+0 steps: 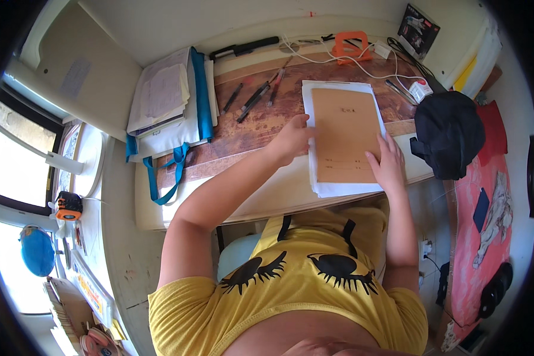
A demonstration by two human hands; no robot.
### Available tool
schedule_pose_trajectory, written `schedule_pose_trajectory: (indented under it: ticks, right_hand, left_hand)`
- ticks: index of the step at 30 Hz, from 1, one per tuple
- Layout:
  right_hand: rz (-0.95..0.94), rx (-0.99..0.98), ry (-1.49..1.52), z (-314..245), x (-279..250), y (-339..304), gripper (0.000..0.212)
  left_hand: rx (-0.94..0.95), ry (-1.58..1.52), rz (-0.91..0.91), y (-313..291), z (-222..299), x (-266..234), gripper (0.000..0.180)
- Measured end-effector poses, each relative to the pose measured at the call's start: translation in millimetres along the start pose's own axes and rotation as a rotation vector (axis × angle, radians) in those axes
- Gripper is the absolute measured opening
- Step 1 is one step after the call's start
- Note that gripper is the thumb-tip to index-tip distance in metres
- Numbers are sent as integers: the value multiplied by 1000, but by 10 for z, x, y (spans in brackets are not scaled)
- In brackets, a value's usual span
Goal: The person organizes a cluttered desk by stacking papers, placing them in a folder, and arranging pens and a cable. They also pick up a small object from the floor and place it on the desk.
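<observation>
A notebook with a plain brown cover [345, 127] lies on a stack of white sheets [344, 191], whose edges stick out around it. At the left edge of the stack is my left hand [292, 140], its fingers bent and partly smeared, so their hold is unclear. My right hand [389, 163] rests over the notebook's lower right edge. Its thumb lies on the cover, and its fingers stretch apart along the side. Both the notebook and the sheets reach close to the desk's front edge.
Several pens [254, 102] lie on the brown-patterned desk mat [231, 133]. A blue-trimmed document bag [202, 98] full of papers stands left. An orange stand [351, 46], a white cable [317, 59] and a white plug adapter [420, 90] are at the back. A black bag-like item [448, 135] sits right.
</observation>
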State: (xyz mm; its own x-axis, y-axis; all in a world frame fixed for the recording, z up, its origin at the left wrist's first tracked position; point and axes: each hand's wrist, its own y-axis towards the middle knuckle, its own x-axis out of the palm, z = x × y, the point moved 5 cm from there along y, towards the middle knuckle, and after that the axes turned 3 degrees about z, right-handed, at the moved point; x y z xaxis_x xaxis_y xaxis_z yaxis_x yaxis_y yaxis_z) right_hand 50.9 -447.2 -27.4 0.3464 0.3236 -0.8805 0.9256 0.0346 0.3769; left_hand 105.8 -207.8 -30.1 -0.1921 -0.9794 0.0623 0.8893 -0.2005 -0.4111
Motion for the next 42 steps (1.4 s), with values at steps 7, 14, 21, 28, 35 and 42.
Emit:
schedule_pose_trajectory:
  ticks: [7, 14, 21, 28, 35, 42]
  right_hand:
    - [1, -26, -68, 56, 156, -9, 51]
    - [0, -21, -64, 58, 148, -13, 49]
    - [-26, -10, -71, 41, 192, -13, 49]
    - [-13, 2, 218, 36, 165, 43, 46]
    - [-1, -35, 283, -56, 138, 74, 37]
    - [-1, -93, 92, -393, 221, 104, 39]
  left_hand:
    - [-94, -328, -36, 244, -8, 80, 27]
    - [-168, -411, -103, 208, 24, 274, 25]
    - [276, -377, -120, -129, -216, 522, 61]
    - [560, 104, 12, -252, 4, -65, 70]
    - [375, 195, 596, -387, 1048, -2862, 34]
    - [133, 522, 916, -723, 1128, -4372, 43]
